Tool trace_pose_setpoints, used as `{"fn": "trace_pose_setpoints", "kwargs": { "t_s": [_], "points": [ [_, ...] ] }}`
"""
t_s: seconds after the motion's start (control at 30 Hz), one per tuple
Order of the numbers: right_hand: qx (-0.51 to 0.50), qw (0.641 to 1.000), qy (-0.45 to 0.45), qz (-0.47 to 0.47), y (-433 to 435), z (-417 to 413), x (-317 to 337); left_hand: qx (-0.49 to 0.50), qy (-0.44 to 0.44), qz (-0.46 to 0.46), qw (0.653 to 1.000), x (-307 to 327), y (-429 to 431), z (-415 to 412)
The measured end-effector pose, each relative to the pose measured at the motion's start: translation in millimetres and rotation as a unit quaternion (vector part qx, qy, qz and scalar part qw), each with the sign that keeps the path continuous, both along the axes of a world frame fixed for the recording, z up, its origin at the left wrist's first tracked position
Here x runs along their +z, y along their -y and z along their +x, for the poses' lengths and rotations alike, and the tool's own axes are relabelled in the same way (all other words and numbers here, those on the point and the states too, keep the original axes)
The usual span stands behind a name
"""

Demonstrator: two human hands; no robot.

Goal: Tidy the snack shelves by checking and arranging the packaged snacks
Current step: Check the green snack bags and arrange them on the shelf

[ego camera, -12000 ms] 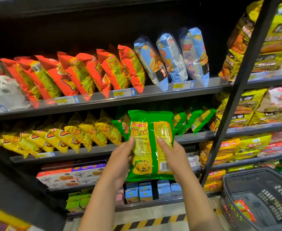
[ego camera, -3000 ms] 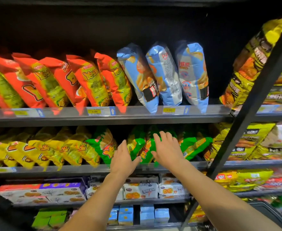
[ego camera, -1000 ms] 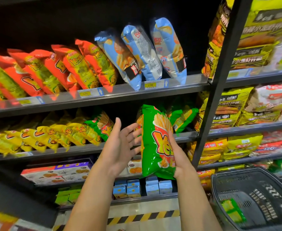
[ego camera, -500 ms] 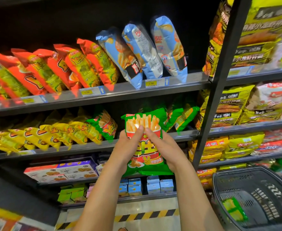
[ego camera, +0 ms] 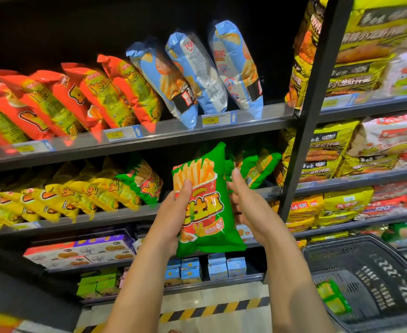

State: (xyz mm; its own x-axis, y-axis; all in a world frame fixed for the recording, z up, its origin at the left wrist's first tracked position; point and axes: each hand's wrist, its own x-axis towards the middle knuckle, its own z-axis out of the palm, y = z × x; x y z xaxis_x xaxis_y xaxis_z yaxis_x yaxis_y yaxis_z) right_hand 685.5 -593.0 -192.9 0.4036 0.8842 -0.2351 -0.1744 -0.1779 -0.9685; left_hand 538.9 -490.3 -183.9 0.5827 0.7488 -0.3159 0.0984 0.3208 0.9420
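Note:
I hold a green snack bag [ego camera: 203, 200] printed with fries upright in front of the middle shelf [ego camera: 89, 221]. My left hand [ego camera: 173, 212] grips its left side, thumb on the front. My right hand [ego camera: 250, 207] lies along the bag's right edge with the thumb pointing up off the front; its fingers are hidden behind the bag. Matching green bags lean on the shelf to the left [ego camera: 144, 181] and to the right [ego camera: 257, 167], leaving a gap behind the held bag. Yellow bags [ego camera: 53, 195] fill the shelf's left part.
Red bags [ego camera: 77, 99] and blue bags [ego camera: 197, 73] lean on the upper shelf. Boxes [ego camera: 89, 251] and small cartons [ego camera: 217, 267] sit on lower shelves. A black upright post [ego camera: 305, 116] separates a bay of yellow noodle packs [ego camera: 329, 152]. A dark basket [ego camera: 370, 280] stands at the lower right.
The bag has risen slightly and tilted toward the shelf gap. My right thumb has come off the bag's front and now points up beside its right edge.

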Motion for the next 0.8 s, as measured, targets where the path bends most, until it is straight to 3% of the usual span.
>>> {"fn": "trace_pose_setpoints", "kwargs": {
  "t_s": [0.13, 0.27, 0.57, 0.8],
  "points": [
    [-0.013, 0.999, 0.044, 0.026, 2, -4, -4, 0.020, -0.046, 0.170, 0.984, 1, 9, 5],
    [-0.022, 0.997, 0.026, 0.074, 7, 1, -13, -0.017, -0.039, 0.254, 0.966, 4, 10, 0],
    [-0.018, 0.990, 0.040, 0.137, 18, 9, -17, -0.129, 0.037, 0.209, 0.969, 1, -2, -22],
    [-0.014, 0.991, 0.020, 0.131, 19, 10, -12, -0.111, 0.038, 0.195, 0.974, 5, 0, -18]
  ]
}}
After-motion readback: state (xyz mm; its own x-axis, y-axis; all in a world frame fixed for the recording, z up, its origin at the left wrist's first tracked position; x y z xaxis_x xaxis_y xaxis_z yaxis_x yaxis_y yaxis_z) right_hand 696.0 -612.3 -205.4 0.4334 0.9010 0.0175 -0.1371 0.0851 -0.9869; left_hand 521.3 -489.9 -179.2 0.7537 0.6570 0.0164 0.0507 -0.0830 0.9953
